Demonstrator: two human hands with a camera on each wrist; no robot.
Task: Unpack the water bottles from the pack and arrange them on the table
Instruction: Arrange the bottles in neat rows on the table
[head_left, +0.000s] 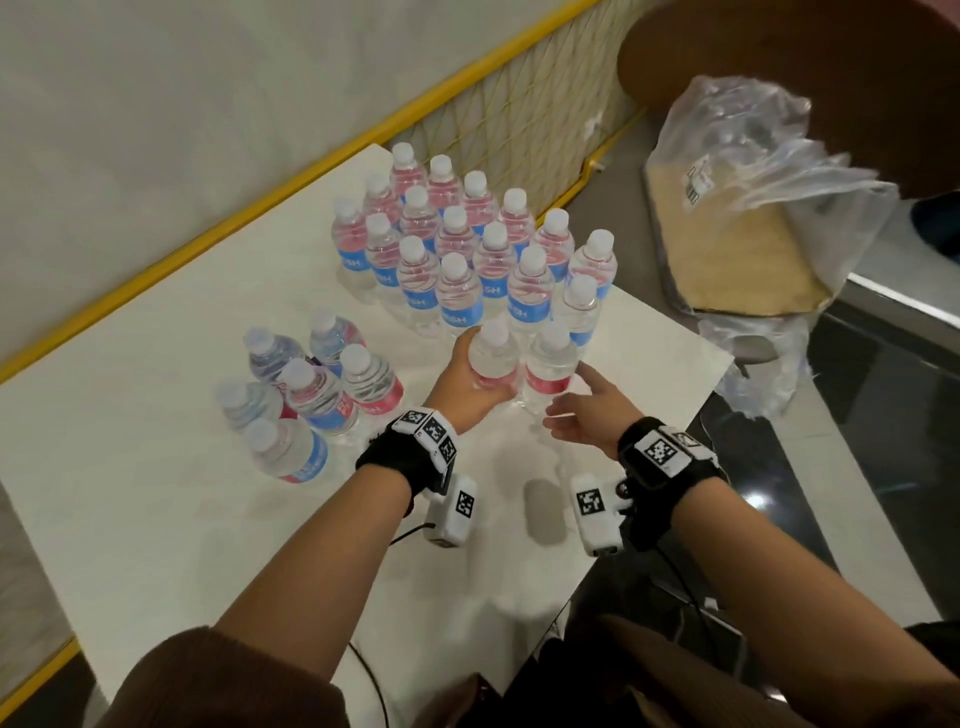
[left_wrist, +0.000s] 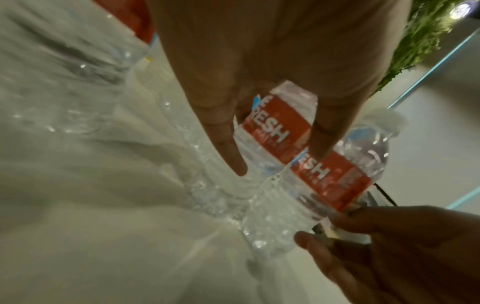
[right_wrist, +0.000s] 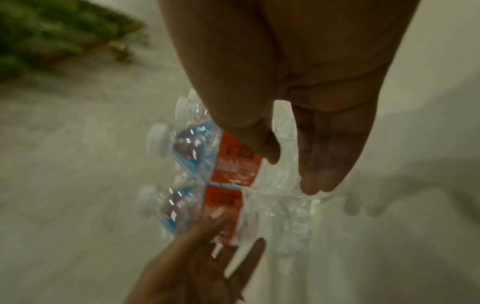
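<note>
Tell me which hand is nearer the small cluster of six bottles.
Left. The left hand grips a bottle just right of the cluster; the right hand lies farther right, beyond a second bottle.

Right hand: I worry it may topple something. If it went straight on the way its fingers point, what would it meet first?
Probably the nearest bottle, red label facing it. The right hand lies open beside that bottle; whether the fingers already touch it, I cannot tell.
</note>
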